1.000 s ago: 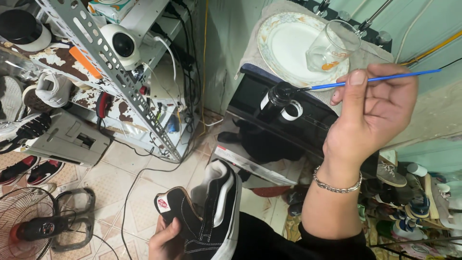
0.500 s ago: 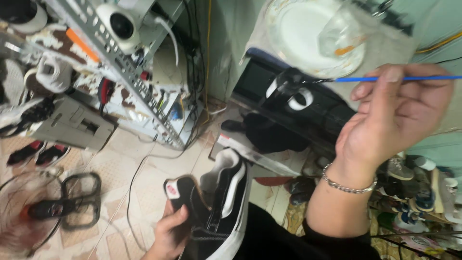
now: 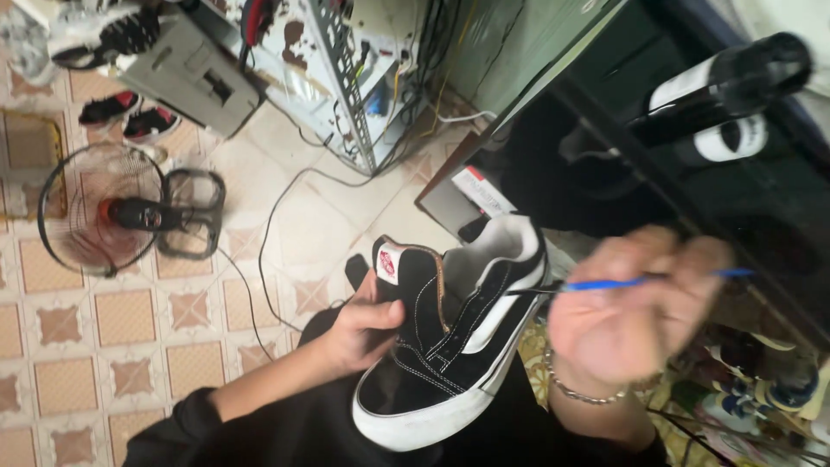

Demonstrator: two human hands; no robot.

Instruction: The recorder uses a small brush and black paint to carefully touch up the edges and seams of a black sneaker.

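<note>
My left hand (image 3: 361,333) grips a black sneaker (image 3: 450,337) with a white sole and white side stripe by its heel, holding it over my lap. My right hand (image 3: 627,316), blurred by motion and with a metal bracelet at the wrist, pinches a thin blue brush (image 3: 644,280). The brush's dark tip lies against the sneaker's upper edge near the white stripe.
A dark bottle (image 3: 718,78) stands on a black case at the upper right. A floor fan (image 3: 99,212) lies on the patterned tile floor at the left. An open computer chassis (image 3: 346,69) with cables and a grey box (image 3: 190,78) stand behind. Small shoes (image 3: 130,117) lie by the box.
My right hand has come down from near the plate and glass to the sneaker with the blue brush. The view has tilted down, and the sneaker now fills the middle.
</note>
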